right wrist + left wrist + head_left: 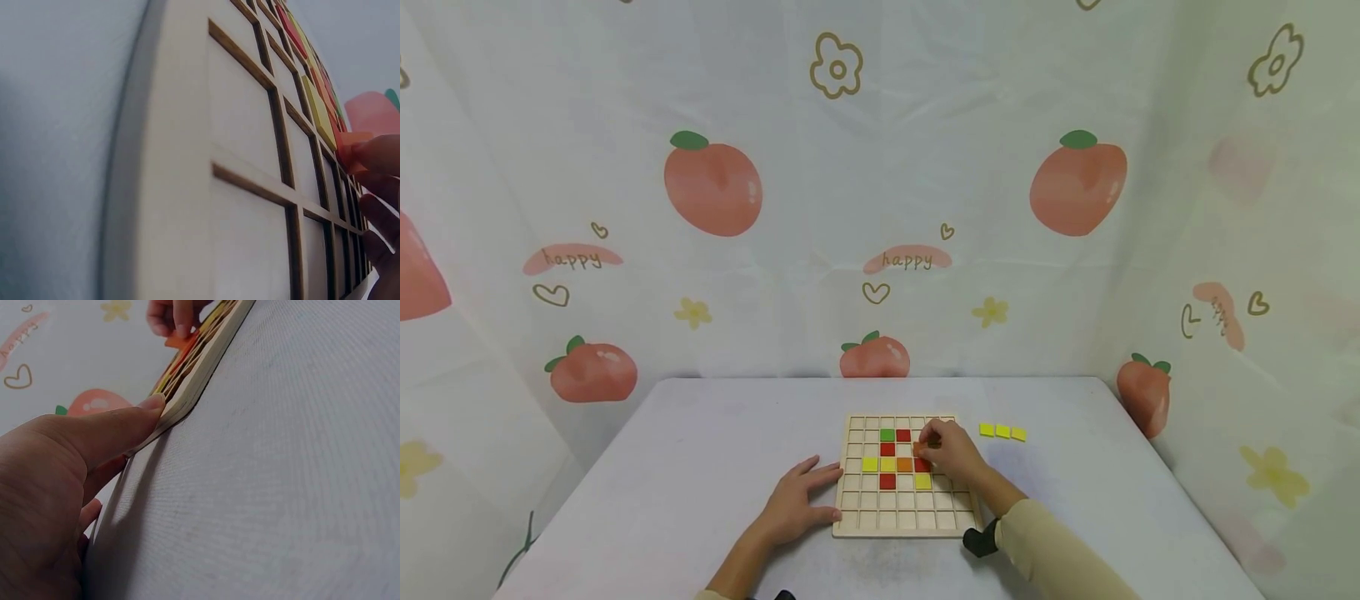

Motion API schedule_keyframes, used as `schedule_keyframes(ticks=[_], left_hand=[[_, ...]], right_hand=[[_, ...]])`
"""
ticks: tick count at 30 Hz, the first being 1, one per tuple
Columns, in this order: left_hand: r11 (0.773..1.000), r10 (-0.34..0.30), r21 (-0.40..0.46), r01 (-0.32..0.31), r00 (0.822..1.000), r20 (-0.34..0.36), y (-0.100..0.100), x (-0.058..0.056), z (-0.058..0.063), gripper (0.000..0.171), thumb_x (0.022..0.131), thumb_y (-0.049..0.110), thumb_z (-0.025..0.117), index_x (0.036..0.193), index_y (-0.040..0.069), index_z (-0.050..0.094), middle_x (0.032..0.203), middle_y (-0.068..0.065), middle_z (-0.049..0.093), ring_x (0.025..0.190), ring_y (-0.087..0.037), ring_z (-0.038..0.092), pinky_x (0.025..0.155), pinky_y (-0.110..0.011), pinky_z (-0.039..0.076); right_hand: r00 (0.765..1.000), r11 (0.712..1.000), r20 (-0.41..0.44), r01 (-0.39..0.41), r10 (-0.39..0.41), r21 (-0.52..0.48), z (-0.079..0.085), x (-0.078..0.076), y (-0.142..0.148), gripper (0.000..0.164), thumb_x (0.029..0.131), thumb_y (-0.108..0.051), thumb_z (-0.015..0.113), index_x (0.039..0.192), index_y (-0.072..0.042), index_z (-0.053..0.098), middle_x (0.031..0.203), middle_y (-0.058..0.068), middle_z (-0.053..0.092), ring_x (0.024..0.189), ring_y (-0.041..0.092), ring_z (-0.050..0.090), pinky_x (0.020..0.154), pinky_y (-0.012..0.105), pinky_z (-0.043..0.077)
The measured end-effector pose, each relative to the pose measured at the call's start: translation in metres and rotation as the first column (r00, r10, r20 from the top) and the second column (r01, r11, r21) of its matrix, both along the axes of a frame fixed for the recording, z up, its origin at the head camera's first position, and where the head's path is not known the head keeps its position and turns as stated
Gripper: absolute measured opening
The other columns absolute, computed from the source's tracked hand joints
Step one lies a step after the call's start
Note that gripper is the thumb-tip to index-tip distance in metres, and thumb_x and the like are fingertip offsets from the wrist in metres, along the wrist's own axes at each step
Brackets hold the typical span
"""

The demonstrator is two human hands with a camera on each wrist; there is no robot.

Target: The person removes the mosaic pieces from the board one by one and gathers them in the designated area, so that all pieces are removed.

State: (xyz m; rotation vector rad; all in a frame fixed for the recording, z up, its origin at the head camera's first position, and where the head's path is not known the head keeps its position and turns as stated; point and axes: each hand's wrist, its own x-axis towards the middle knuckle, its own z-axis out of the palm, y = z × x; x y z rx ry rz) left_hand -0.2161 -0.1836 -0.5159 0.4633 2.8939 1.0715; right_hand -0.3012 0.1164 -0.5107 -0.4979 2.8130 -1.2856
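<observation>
A wooden grid board (887, 522) lies on the table with coloured square tiles in several of its cells. My right hand (953, 452) pinches an orange tile (179, 341) between thumb and fingers, over a cell just behind a red tile (922, 466). In the right wrist view the orange tile (355, 145) stands tilted at the grid, beside a yellow tile (320, 114). My left hand (796, 503) rests at the board's left edge, fingers spread, its thumb (128, 428) touching the rim near the front corner.
Three yellow tiles (1003, 432) lie in a row on the white table (700, 467), right of the board. A printed curtain (895, 167) with peaches and flowers hangs behind and beside the table.
</observation>
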Motion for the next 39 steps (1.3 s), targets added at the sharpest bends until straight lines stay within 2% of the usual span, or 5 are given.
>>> schedule_keyframes(ticks=[11, 20, 26, 31, 39], left_hand=[[1.000, 0.010, 0.002, -0.011, 1.000, 0.015, 0.001, 0.001, -0.001, 0.070, 0.071, 0.047, 0.081, 0.132, 0.017, 0.063, 0.137, 0.005, 0.056, 0.138, -0.037, 0.032, 0.105, -0.066, 0.025], [1.000, 0.013, -0.006, -0.013, 1.000, 0.014, 0.001, 0.001, -0.002, 0.070, 0.071, 0.047, 0.081, 0.132, 0.018, 0.063, 0.138, 0.006, 0.056, 0.138, -0.037, 0.032, 0.104, -0.066, 0.026], [1.000, 0.011, -0.013, -0.011, 1.000, 0.000, 0.001, 0.001, -0.002, 0.070, 0.071, 0.047, 0.081, 0.131, 0.017, 0.063, 0.137, 0.005, 0.057, 0.137, -0.037, 0.033, 0.104, -0.065, 0.027], [1.000, 0.001, -0.001, -0.001, 1.000, -0.016, 0.000, 0.001, -0.001, 0.070, 0.071, 0.048, 0.081, 0.131, 0.016, 0.064, 0.136, 0.004, 0.057, 0.137, -0.038, 0.034, 0.104, -0.065, 0.027], [1.000, -0.015, -0.001, 0.015, 0.999, -0.039, -0.002, -0.002, -0.005, 0.070, 0.071, 0.047, 0.081, 0.130, 0.013, 0.064, 0.136, 0.003, 0.058, 0.137, -0.038, 0.035, 0.105, -0.064, 0.027]], right_hand=[[0.999, 1.000, -0.045, -0.018, 0.018, -0.007, -0.001, 0.003, 0.001, 0.013, 0.088, -0.008, 0.071, 0.091, -0.017, 0.062, 0.088, -0.005, 0.056, 0.088, 0.016, 0.052, 0.080, 0.034, 0.050], [0.998, 0.998, -0.031, 0.053, -0.054, -0.027, 0.002, 0.003, 0.004, 0.013, 0.088, -0.009, 0.071, 0.093, -0.019, 0.064, 0.091, -0.005, 0.059, 0.086, 0.016, 0.054, 0.078, 0.032, 0.051], [0.995, 0.997, -0.079, 0.060, -0.063, -0.040, 0.006, 0.004, 0.013, 0.014, 0.087, -0.005, 0.071, 0.092, -0.016, 0.065, 0.087, -0.006, 0.059, 0.081, 0.016, 0.052, 0.072, 0.032, 0.049], [0.986, 0.994, -0.124, 0.109, -0.109, -0.010, 0.006, 0.001, 0.022, 0.015, 0.086, -0.004, 0.072, 0.089, -0.017, 0.065, 0.083, -0.007, 0.059, 0.079, 0.014, 0.052, 0.068, 0.030, 0.047], [0.982, 0.987, -0.101, 0.161, -0.159, 0.009, 0.013, -0.003, 0.034, 0.013, 0.087, -0.004, 0.070, 0.092, -0.014, 0.064, 0.084, -0.004, 0.058, 0.082, 0.018, 0.052, 0.073, 0.034, 0.046]])
